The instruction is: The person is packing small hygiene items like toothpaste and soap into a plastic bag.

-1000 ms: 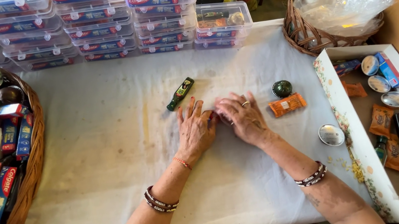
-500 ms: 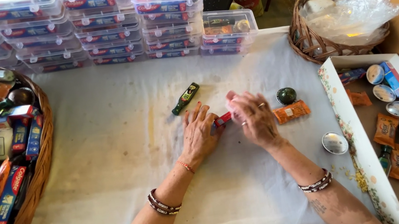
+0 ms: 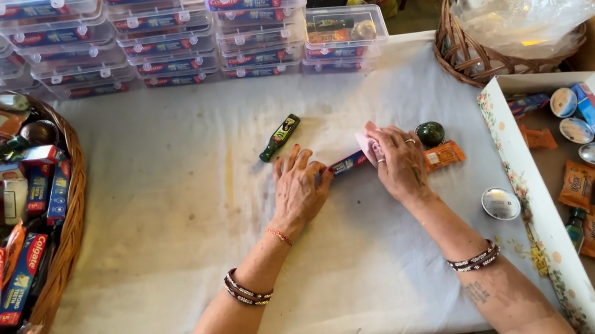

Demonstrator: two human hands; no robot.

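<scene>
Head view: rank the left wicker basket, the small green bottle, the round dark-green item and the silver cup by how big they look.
1. Left wicker basket, largest by far.
2. Green bottle.
3. Silver cup.
4. Round dark-green item, partly hidden by the right hand, so its place below the cup is unsure.

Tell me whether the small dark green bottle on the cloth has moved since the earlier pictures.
No. The small dark green bottle lies in the same spot, slanted, below the stacked clear boxes and up-left of the left hand.

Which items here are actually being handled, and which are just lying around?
In hand:
left hand and right hand on a small red-and-blue box and a pale packet.

Lying about:
small dark bottle
dark green round thing
orange sachet
foil-lidded cup
</scene>
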